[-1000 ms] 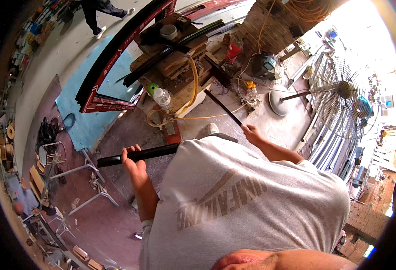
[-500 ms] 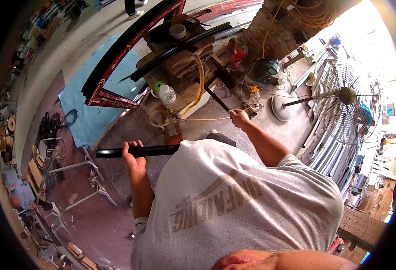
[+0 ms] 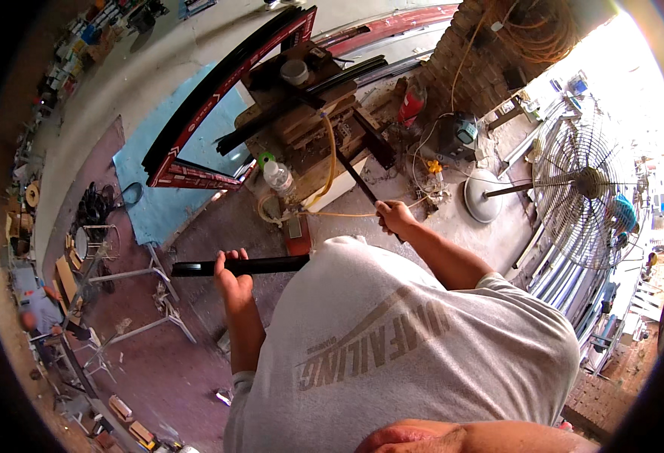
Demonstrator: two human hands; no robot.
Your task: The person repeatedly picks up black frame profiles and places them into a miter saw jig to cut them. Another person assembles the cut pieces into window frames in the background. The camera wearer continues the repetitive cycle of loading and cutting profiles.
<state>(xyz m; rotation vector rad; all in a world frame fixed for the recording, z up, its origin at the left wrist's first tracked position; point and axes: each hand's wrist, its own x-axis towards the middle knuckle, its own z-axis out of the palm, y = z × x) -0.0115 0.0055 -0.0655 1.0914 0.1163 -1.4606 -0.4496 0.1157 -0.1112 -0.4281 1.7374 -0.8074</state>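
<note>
My left hand [image 3: 234,275] is closed around a long black profile [image 3: 271,266], its fingertips showing over the top edge. One end of the profile sticks out left of the hand; the other runs behind my grey shirt. Further right, my right hand [image 3: 397,219] grips a slim black bar [image 3: 358,180], which slants up-left to a wooden workbench [image 3: 324,162]. A short piece of the bar shows below that hand. On the bench, a clear plastic bottle [image 3: 277,177] stands next to a curved yellow hose [image 3: 332,170].
A red-and-black frame [image 3: 196,124] leans at upper left over a blue sheet [image 3: 150,151]. A large fan [image 3: 588,181] stands at right, with long metal profiles [image 3: 554,283] beneath. White trestle legs [image 3: 139,332] are at lower left. A person [image 3: 37,306] is at far left.
The view has shifted, so the surroundings sit lower in the picture. Both hands keep their holds. The lower end of the bar now shows below my right hand.
</note>
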